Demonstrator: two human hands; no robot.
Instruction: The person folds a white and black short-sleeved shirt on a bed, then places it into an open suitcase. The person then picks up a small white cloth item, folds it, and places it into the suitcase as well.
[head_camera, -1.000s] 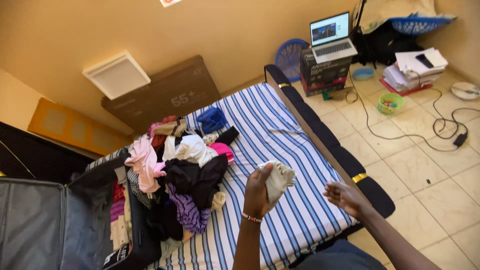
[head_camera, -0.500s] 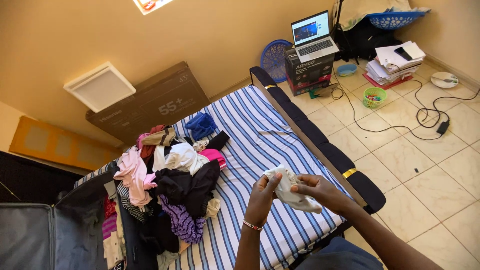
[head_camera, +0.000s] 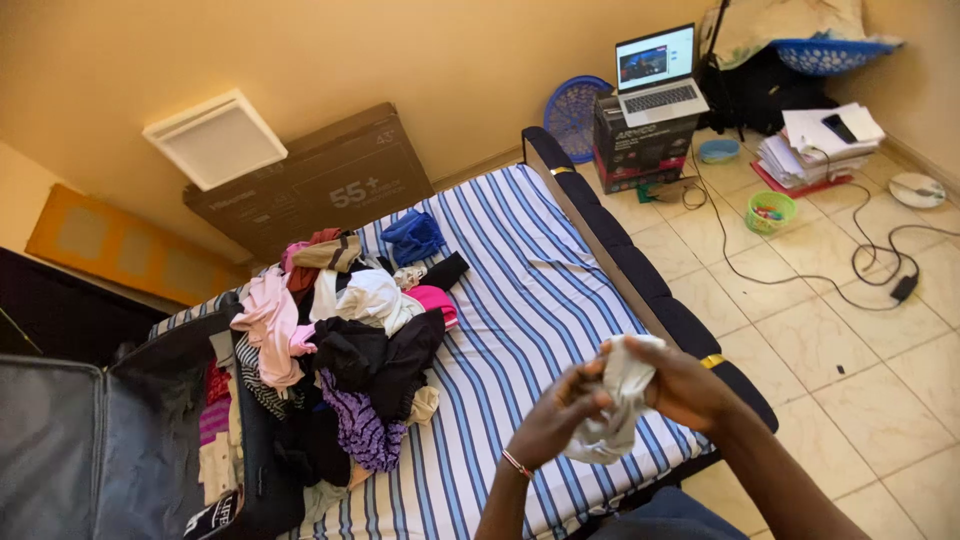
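Both of my hands grip a small whitish garment (head_camera: 617, 407) above the near right corner of a blue-and-white striped mattress (head_camera: 540, 290). My left hand (head_camera: 560, 415) pinches its left side and my right hand (head_camera: 688, 385) holds its upper right part; the cloth hangs bunched between them. A heap of mixed clothes (head_camera: 350, 330), pink, white, black and purple, lies to the left on the mattress. An open dark suitcase (head_camera: 120, 440) with clothes inside sits at the far left.
A large flat cardboard box (head_camera: 320, 185) leans on the wall behind the bed. On the tiled floor at right are a laptop (head_camera: 660, 70) on a box, a paper stack (head_camera: 815, 140), a small green basket (head_camera: 770, 212) and trailing cables (head_camera: 880, 260).
My right hand came in and took hold of the garment beside my left. Both hands and the cloth have shifted right and lower, toward the mattress edge.
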